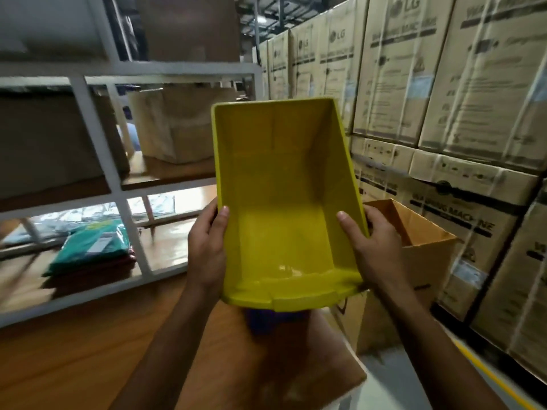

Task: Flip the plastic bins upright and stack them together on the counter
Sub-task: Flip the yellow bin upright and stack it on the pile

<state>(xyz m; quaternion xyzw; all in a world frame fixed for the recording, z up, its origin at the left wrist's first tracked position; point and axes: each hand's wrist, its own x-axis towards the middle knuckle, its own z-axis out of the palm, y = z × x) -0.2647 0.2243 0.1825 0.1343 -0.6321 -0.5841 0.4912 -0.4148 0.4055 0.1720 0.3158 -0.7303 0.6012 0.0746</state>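
Mid-flip, the yellow plastic bin [284,199] is held above the wooden counter [88,365], its opening tipped toward the camera, left hand [207,253] and right hand [374,250] clamping its side walls, thumbs inside; next it likely needs levelling and lowering onto the blue bin [275,321] just beneath.

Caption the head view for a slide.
Both hands, left and right, hold an empty yellow bin, opening toward the camera, above a wooden counter.
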